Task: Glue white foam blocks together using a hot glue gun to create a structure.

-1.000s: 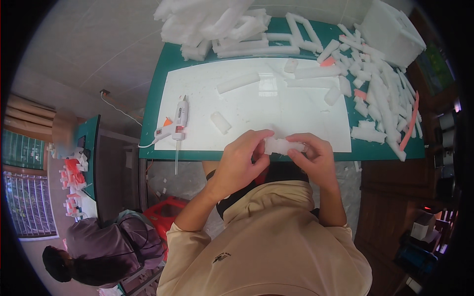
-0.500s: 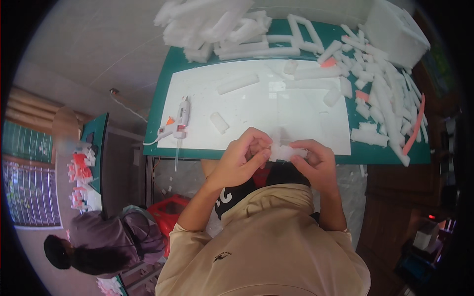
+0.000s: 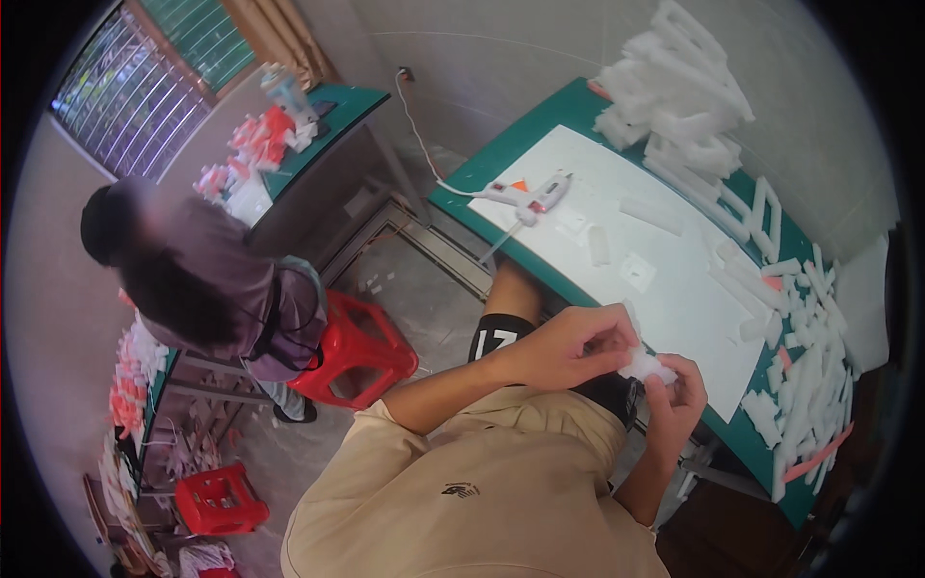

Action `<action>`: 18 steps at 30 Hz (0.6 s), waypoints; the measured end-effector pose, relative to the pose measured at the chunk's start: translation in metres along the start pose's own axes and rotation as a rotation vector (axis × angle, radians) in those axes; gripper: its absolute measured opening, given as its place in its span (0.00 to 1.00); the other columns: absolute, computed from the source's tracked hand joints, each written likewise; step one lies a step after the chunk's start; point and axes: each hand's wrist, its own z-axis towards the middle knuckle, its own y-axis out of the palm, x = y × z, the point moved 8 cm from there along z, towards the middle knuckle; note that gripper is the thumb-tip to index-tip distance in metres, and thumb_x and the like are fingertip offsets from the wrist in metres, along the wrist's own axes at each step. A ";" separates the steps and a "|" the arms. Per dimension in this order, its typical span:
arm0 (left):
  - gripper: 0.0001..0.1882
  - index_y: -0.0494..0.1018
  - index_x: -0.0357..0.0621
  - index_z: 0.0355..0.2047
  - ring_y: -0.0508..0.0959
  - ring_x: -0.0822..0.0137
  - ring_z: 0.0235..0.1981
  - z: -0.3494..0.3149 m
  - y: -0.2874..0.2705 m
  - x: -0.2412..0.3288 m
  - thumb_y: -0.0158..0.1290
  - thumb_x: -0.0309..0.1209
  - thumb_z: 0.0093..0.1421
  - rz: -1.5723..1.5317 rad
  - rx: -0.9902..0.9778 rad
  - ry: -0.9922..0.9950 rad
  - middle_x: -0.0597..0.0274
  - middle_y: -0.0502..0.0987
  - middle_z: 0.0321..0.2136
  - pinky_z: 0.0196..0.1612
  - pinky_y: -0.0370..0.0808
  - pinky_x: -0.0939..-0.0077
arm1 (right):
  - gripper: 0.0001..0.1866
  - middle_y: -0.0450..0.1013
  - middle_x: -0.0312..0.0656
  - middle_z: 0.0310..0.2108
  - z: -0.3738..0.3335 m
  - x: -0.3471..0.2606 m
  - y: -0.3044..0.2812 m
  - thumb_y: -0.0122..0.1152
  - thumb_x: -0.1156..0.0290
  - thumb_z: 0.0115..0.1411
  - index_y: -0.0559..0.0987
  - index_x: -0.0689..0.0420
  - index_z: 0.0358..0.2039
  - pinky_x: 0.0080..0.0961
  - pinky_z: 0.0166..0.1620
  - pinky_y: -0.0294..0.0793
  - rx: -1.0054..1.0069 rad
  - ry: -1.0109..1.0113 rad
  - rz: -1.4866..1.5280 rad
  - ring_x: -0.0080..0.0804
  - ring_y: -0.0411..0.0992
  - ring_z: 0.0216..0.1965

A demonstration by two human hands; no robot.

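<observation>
At the near edge of the table, over my lap, I have a small white foam piece [image 3: 644, 365]. My right hand [image 3: 680, 393] pinches its right end between thumb and bent fingers. Thumb and curled fingers of my left hand [image 3: 593, 349] close on its left end; part of the foam is hidden behind them. A thin pale flap stands up beside the left fingertips, too blurred to make out. Beyond my hands, a short foam block [image 3: 598, 246] and a longer foam strip [image 3: 651, 216] lie on the white sheet [image 3: 665, 289].
A white glue gun [image 3: 530, 199] lies at the sheet's left corner, its cord running to the wall. Stacked foam frames [image 3: 674, 96] stand at the back. Loose foam strips [image 3: 805, 356] heap up at the right. A person [image 3: 212, 260] sits on a red stool [image 3: 352, 352] at the left.
The view has turned left, so the table now slants to the right and the seated person appears larger. My hands still hold the foam piece between them.
</observation>
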 end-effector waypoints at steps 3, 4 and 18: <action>0.07 0.70 0.39 0.38 0.67 0.81 0.24 -0.029 -0.002 0.013 0.55 0.23 0.59 0.029 0.052 0.033 0.67 0.72 0.26 0.25 0.63 0.84 | 0.15 0.70 0.43 0.37 -0.016 -0.017 0.018 0.58 0.90 0.50 0.75 0.67 0.40 0.17 0.42 0.66 -0.042 -0.057 -0.007 0.23 0.67 0.38; 0.07 0.71 0.39 0.38 0.67 0.81 0.23 -0.039 -0.001 0.016 0.55 0.23 0.59 0.044 0.067 0.064 0.66 0.72 0.27 0.25 0.63 0.84 | 0.15 0.71 0.43 0.37 -0.024 -0.026 0.026 0.58 0.90 0.50 0.75 0.67 0.40 0.17 0.42 0.66 -0.063 -0.100 -0.021 0.24 0.67 0.38; 0.09 0.76 0.35 0.33 0.76 0.67 0.28 -0.177 0.017 0.026 0.59 0.16 0.50 0.122 0.130 0.317 0.56 0.77 0.29 0.30 0.72 0.78 | 0.13 0.74 0.44 0.36 -0.154 -0.025 0.077 0.63 0.86 0.51 0.77 0.66 0.38 0.19 0.41 0.68 -0.227 -0.077 -0.028 0.26 0.72 0.38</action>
